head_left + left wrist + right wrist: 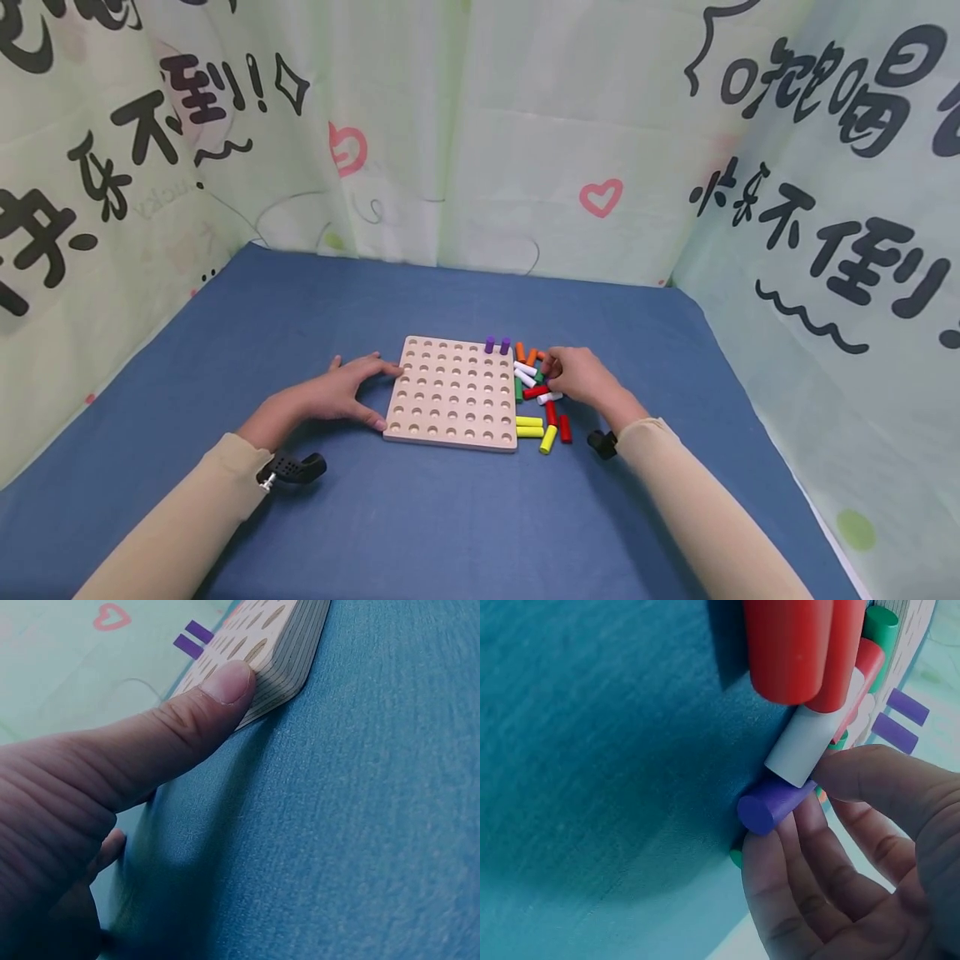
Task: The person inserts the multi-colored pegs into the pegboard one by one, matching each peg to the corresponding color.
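A pale wooden pegboard (461, 396) with rows of round holes lies on the blue cloth. Two purple pegs (497, 345) stand upright at its far right corner. My left hand (333, 393) is spread along the board's left side; the thumb (221, 686) presses on the near corner and a finger touches farther up that edge. At the right, my right hand (581, 375) reaches into the loose pegs. In the right wrist view its thumb and fingers pinch a purple peg (769, 806) lying against a white peg (810, 742). Its far end is hidden.
Loose pegs lie along the board's right edge: orange (521, 352), white, green (518, 390), red (565, 429) and yellow (529, 422). Blue cloth (450, 533) covers the table. White printed curtains (480, 167) surround it at the back and sides.
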`<state>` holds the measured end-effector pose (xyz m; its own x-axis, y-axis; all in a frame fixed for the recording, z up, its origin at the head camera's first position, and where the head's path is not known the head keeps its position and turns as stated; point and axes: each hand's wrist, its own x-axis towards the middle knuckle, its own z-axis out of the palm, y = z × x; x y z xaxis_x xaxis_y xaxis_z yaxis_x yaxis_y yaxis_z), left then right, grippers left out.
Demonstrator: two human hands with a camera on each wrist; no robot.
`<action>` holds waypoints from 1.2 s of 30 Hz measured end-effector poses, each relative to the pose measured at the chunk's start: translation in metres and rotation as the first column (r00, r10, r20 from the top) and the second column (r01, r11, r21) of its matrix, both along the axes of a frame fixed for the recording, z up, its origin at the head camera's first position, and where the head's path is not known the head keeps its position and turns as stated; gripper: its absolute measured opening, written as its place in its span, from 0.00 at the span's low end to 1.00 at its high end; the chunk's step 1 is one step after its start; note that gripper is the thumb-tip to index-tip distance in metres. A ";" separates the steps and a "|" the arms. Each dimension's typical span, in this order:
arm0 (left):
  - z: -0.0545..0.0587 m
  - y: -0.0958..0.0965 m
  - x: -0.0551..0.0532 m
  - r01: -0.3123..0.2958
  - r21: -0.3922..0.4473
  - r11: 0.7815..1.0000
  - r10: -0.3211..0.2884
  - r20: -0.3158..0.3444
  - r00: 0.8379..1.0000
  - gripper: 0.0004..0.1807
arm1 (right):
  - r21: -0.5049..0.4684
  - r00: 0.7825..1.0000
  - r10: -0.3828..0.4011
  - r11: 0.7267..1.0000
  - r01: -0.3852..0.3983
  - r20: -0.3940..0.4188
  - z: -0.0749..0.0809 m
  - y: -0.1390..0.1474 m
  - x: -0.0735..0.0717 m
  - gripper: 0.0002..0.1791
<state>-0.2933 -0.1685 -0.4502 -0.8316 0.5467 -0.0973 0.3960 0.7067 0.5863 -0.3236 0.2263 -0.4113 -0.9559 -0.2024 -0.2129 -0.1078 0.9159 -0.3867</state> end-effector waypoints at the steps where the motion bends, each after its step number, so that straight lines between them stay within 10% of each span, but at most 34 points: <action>1: 0.000 0.000 0.000 -0.003 -0.003 1.000 0.003 0.000 1.000 0.48 | 0.000 1.000 0.000 1.000 0.000 -0.003 0.000 0.000 0.000 0.09; 36: -0.002 0.000 -0.001 -0.010 -0.026 1.000 0.010 -0.002 1.000 0.49 | -0.280 0.982 -0.097 0.959 0.048 -0.164 0.010 -0.040 -0.015 0.06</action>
